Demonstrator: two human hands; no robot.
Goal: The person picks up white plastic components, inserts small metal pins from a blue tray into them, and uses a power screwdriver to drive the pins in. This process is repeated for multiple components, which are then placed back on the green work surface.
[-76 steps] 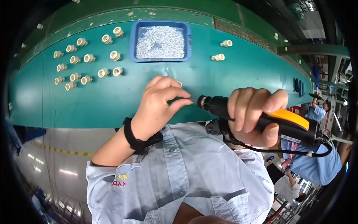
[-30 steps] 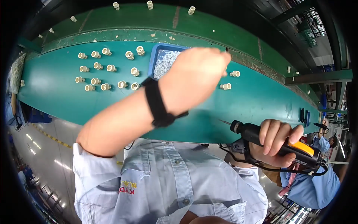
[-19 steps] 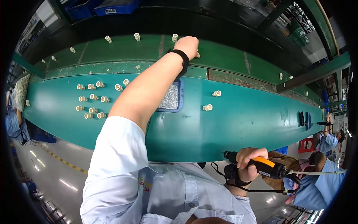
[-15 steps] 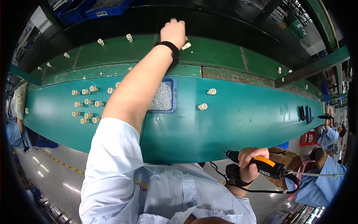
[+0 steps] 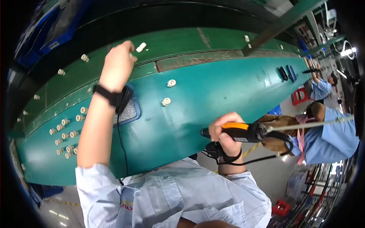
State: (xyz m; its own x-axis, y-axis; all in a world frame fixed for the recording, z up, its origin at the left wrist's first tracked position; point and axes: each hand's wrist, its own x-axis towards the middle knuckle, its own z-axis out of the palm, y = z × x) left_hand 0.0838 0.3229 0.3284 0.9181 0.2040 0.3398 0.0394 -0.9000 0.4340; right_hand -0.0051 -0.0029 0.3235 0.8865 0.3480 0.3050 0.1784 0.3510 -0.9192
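Observation:
My left hand point(image 5: 118, 62) is over the green strip behind the worktop, its fingers curled closed. Something small and pale may show at the fingertips, but I cannot make out what it is. Just beyond them lies a cream plastic fitting point(image 5: 141, 47) on its side. Beneath my left wrist, a blue tray point(image 5: 138, 110) of small silvery metal pieces is partly hidden. My right hand point(image 5: 225, 133) grips a black and orange electric screwdriver point(image 5: 243, 131) above the worktop's front edge, its tip pointing left. Two cream fittings, one far point(image 5: 172, 83) and one near point(image 5: 166, 102), stand mid-worktop.
Several cream fittings point(image 5: 65, 135) stand grouped on the left of the green worktop point(image 5: 213, 91). More lie spaced along the strip, one being a fitting point(image 5: 84, 57) left of my hand. A cord runs down from my left wrist strap. At right, a co-worker in blue point(image 5: 330, 133) sits close.
The view has swung right and tilted. My left hand has drawn back nearer, its fingers curled. My right hand has lifted the screwdriver over the worktop's edge.

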